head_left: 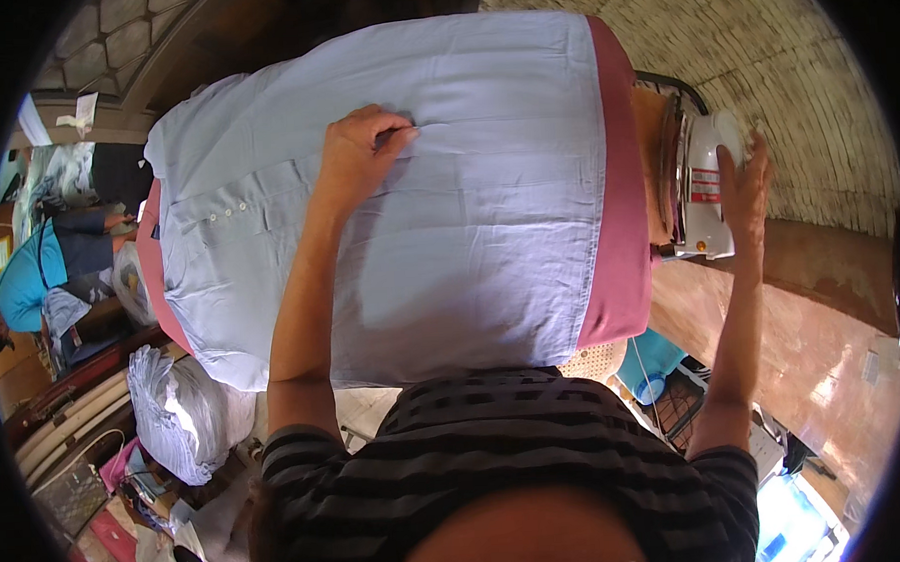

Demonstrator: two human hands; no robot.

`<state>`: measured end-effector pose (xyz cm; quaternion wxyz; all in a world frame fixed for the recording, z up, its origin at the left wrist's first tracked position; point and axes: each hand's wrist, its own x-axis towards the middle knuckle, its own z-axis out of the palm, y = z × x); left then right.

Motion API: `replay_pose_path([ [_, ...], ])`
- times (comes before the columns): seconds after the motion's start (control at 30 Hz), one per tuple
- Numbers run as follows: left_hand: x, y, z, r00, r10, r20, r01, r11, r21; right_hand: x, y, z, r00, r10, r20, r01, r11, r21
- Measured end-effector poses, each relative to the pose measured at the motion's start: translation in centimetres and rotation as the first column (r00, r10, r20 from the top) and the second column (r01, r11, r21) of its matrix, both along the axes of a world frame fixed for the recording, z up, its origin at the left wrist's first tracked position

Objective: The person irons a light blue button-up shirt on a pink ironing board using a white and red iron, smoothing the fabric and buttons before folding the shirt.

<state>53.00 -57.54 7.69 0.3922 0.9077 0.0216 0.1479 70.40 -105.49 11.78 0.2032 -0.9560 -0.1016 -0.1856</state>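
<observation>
A light blue garment (467, 211) with a short row of small buttons lies spread over an ironing board with a dark pink cover (615, 176). My left hand (359, 150) is over the middle of the cloth, its thumb and fingertips pinched together on the fabric, where a small crease runs off to the right. At the board's right end stands a white clothes iron (704, 188), resting on its heel. My right hand (746, 186) grips the iron from its right side, thumb toward the board. Part of the handle is hidden by that hand.
A person in a blue top (29, 281) is at the far left. Below them, a plastic-wrapped bundle (182, 414) sits beside the board. A woven wall (749, 43) rises behind the iron. A turquoise container (649, 358) stands under the board's right side.
</observation>
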Motion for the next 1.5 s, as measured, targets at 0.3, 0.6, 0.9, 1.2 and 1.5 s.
replay_pose_path([
  [0.3,0.2,-0.7,-0.8,0.987,-0.035,0.155,0.053,0.992,-0.116,-6.8,24.3,-1.9,0.659,0.752,-0.012,-0.747,0.656,0.105],
  [0.6,-0.2,-0.8,-1.8,0.967,0.012,0.256,-0.001,0.999,-0.045,-6.3,27.6,-3.6,0.568,0.795,-0.214,-0.751,0.607,0.259],
  [0.9,0.0,-1.1,-1.8,0.983,0.073,0.171,-0.052,0.991,-0.121,-6.3,28.0,-3.8,0.612,0.756,-0.234,-0.578,0.629,0.52],
  [1.2,0.5,-1.5,-1.9,0.976,0.102,0.195,-0.11,0.993,0.031,-5.9,28.1,-3.4,0.613,0.742,-0.273,-0.567,0.653,0.502],
  [1.5,0.4,-1.7,-2.0,0.972,0.105,0.21,-0.118,0.992,0.05,-5.8,28.3,-4.1,0.632,0.713,-0.304,-0.522,0.682,0.513],
])
